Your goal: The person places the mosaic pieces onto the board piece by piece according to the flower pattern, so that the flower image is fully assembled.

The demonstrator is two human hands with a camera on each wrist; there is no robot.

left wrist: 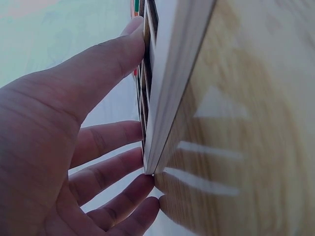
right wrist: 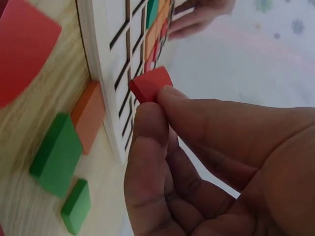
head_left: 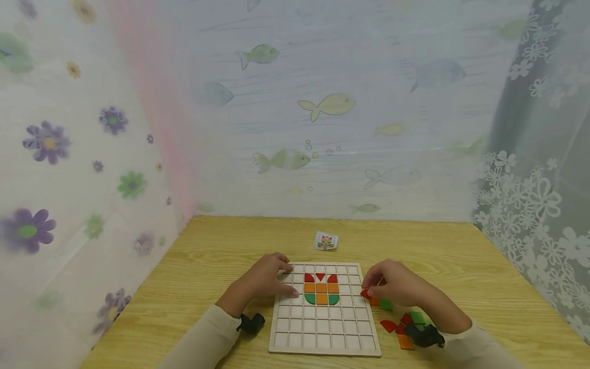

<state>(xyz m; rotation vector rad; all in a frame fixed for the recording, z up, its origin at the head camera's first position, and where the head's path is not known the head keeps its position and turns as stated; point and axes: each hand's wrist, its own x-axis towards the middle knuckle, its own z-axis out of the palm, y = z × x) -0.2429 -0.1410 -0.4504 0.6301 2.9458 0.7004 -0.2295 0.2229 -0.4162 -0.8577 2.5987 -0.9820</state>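
Note:
A pale wooden grid board (head_left: 322, 328) lies flat on the table. On its upper middle sits a pattern of red pieces, orange squares (head_left: 321, 287) and green rounded pieces (head_left: 310, 299). My left hand (head_left: 265, 279) rests on the board's left edge, thumb and fingers spread and fairly straight; in the left wrist view the thumb (left wrist: 106, 66) lies over the grid. At the board's right edge my right hand (head_left: 398, 284) pinches a small red tile (right wrist: 152, 83) between thumb and fingertips. The tile is held above the surface, its full outline partly covered by the fingers.
Loose pieces lie right of the board: a red quarter-round piece (head_left: 388, 326), an orange square (head_left: 405, 342), a green square (head_left: 417, 318) and others partly under the right wrist. A small printed pattern card (head_left: 325, 241) lies beyond the board. Patterned curtains surround the table.

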